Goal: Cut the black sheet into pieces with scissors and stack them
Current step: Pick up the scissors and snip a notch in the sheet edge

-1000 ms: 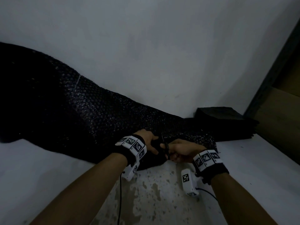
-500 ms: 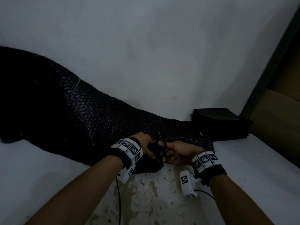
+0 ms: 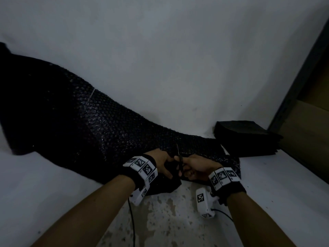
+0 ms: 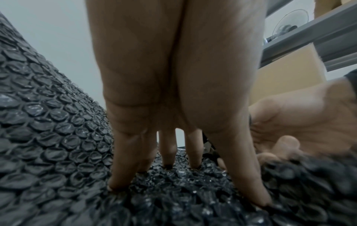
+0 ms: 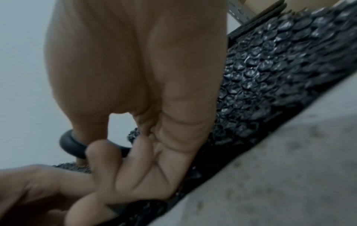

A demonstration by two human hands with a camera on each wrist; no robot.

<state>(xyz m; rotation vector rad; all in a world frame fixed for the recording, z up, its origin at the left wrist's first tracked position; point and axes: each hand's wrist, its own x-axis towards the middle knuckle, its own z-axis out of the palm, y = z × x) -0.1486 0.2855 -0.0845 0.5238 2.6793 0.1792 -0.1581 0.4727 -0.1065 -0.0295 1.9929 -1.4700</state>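
left hand (image 3: 162,162): straight fingers press black bubble sheet (image 3: 106,129) | right hand (image 3: 197,166): grips scissors (image 3: 179,160) | cut stack (image 3: 245,136): just beside sheet

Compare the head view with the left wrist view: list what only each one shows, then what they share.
Only the head view shows the stack of cut black pieces by the wall, the scissors with blades pointing away from the person, both wristbands and the stained table.

Only the left wrist view shows the left hand's fingertips pressing straight down into the bubbles, and a shelf with a fan behind.

Both show the black sheet, the left hand on it and the right hand beside it.
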